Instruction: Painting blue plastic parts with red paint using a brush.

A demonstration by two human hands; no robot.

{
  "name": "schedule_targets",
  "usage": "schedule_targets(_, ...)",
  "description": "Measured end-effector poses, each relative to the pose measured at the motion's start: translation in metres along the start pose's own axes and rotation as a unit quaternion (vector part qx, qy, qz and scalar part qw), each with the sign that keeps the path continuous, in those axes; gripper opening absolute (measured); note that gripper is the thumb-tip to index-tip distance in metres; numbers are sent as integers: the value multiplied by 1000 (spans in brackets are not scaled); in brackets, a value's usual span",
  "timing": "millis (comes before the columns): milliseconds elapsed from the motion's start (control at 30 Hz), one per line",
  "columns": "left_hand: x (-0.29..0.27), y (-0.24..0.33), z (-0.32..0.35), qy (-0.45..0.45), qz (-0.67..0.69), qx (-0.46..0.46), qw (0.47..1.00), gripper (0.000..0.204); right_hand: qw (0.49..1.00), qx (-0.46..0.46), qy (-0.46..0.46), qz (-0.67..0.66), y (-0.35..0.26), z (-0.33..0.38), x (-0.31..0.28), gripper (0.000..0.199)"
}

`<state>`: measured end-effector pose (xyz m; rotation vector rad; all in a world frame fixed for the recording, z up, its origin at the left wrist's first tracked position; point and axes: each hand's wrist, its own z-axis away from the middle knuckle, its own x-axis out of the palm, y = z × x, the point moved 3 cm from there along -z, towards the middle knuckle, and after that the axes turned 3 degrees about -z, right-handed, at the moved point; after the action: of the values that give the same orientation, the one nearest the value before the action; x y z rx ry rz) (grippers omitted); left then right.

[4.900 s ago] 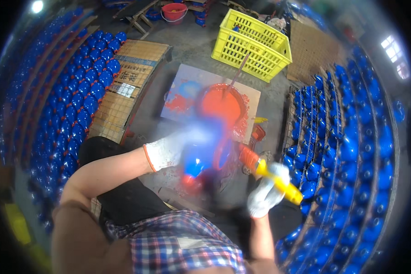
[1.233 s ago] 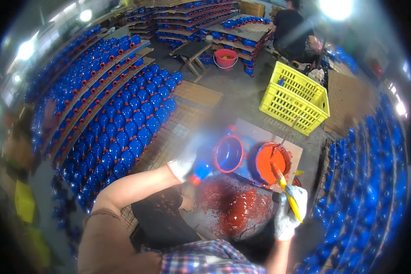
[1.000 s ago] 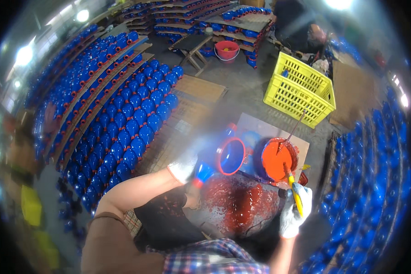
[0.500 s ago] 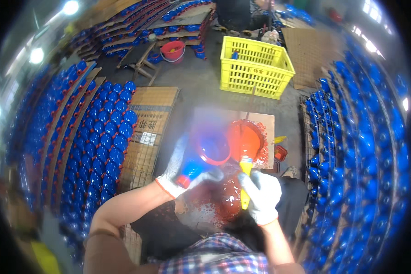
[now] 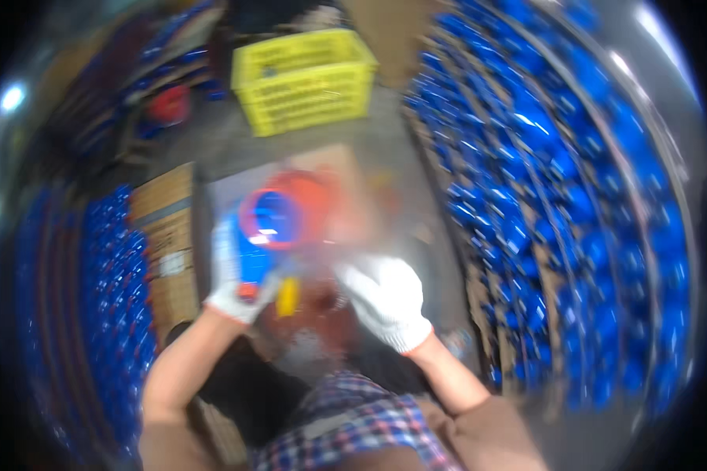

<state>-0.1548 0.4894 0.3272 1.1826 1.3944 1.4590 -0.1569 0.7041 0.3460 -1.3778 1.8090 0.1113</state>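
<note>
My left hand [image 5: 232,271], in a white glove, is closed round a glossy blue cup-shaped piece [image 5: 253,255] with a red rim and a small red end. Its round mouth faces up, overlapping the bowl of red-orange paint [image 5: 316,200] in view. My right hand [image 5: 383,302], also gloved, is off to the right with no object visible in it; its fingers look loosely stretched, though motion blurs them. Between the hands, close to the left one, is the yellow handle [image 5: 288,296] of a brush. Its bristle end is too blurred to make out.
A yellow plastic crate [image 5: 310,94] stands beyond the paint board [image 5: 352,169]. Layered stacks of blue pieces [image 5: 518,212] rise on the right, with more blue pieces [image 5: 110,275] on the left beside flat cardboard [image 5: 169,235]. A red bucket [image 5: 169,104] is at the far left.
My right hand has let go of the yellow-handled brush and moved away from it. The left still holds the blue piece. The whole view has swung to the right.
</note>
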Motion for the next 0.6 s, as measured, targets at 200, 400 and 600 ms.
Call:
schedule_targets(200, 30, 17, 7, 37, 81, -135, 987, 32, 893, 358, 229, 148, 110, 152, -62, 23)
schedule_targets(400, 42, 17, 17, 33, -83, -43, 995, 19, 609, 738, 188, 220, 100, 329, -27, 57)
schedule_targets(600, 25, 0, 8, 27, -108, -67, 991, 18, 541, 794, 167, 222, 111, 417, -7, 68)
